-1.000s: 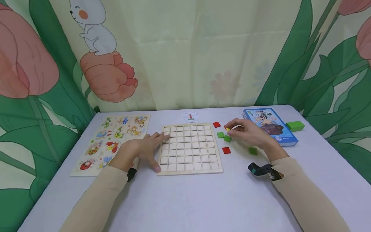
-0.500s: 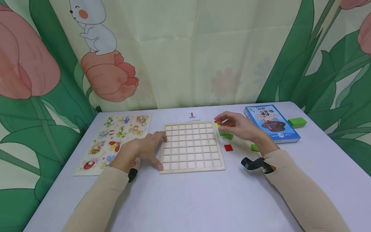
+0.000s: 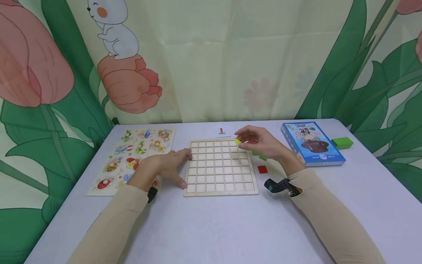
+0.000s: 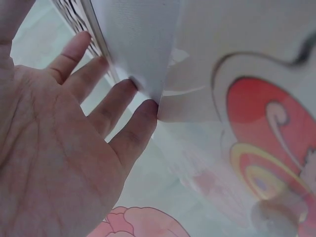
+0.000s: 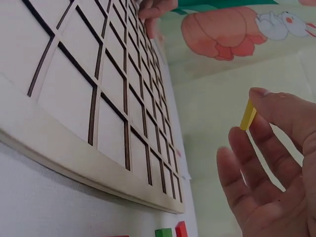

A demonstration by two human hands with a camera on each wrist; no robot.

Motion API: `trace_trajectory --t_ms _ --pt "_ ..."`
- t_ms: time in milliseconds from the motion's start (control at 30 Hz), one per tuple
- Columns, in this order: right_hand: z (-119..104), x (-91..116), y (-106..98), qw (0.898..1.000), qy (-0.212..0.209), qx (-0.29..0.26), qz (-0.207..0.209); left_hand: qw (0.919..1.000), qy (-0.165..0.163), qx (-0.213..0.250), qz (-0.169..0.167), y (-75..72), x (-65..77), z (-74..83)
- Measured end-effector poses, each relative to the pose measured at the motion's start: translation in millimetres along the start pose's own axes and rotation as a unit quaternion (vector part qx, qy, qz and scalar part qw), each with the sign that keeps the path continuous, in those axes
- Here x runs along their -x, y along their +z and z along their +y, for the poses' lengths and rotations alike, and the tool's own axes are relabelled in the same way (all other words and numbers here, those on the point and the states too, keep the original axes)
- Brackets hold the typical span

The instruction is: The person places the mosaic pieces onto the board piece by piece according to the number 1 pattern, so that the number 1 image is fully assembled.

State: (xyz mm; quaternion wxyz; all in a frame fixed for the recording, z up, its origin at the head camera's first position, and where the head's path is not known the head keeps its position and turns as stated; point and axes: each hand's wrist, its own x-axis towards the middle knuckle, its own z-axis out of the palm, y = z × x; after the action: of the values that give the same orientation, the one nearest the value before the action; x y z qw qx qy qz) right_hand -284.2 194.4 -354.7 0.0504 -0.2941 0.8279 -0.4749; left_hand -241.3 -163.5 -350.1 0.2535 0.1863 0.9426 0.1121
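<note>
A thin yellow tile (image 5: 248, 114) is pinched between the thumb and fingers of my right hand (image 3: 260, 143). In the head view that hand hovers over the far right corner of a wooden grid board (image 3: 221, 194), with the tile above the squares. No tiles show in the visible squares. My left hand (image 3: 168, 167) spreads along the board's left edge, thumb at the near corner and fingers touching farther up. In the left wrist view its fingers look outstretched. Green tiles (image 3: 262, 157) and a red tile (image 3: 262, 169) lie right of the board, partly hidden by my right hand.
A small gridded card (image 3: 222, 131) lies behind the board. At left is a sheet of insect pictures (image 3: 99, 183), partly under my left forearm. A blue box (image 3: 310, 143) and a green block (image 3: 342, 143) stand at right. A printed curtain (image 3: 204, 73) hangs behind the table.
My right hand has moved left from among the loose tiles to above the board's far right corner, carrying the yellow tile. The left hand stays at the board's edge.
</note>
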Motion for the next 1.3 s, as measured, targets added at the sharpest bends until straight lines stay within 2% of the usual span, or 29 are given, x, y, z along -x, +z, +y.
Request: trace_trajectory --t_ms 300,500,733,1033,1300 --pt "-2.3 -10.6 9.7 0.999 -0.028 0.015 -0.009 1.0 0.002 0.003 0.002 -0.9 0.0 3.1" --pt "-2.6 -18.1 18.0 0.999 -0.024 0.007 -0.023 1.0 -0.002 0.005 0.001 0.4 -1.4 7.0" --pt "-3.4 -32.4 28.3 0.998 -0.032 0.011 -0.05 0.9999 -0.009 0.003 0.007 0.0 -2.3 4.2" --pt "-5.0 -47.9 40.1 0.998 -0.03 0.013 -0.062 0.9991 0.036 0.007 0.02 -0.1 -6.7 -2.0" --pt "-3.7 -54.4 54.5 0.996 -0.014 0.049 -0.077 0.9998 0.008 0.005 0.017 0.6 -9.6 -1.9"
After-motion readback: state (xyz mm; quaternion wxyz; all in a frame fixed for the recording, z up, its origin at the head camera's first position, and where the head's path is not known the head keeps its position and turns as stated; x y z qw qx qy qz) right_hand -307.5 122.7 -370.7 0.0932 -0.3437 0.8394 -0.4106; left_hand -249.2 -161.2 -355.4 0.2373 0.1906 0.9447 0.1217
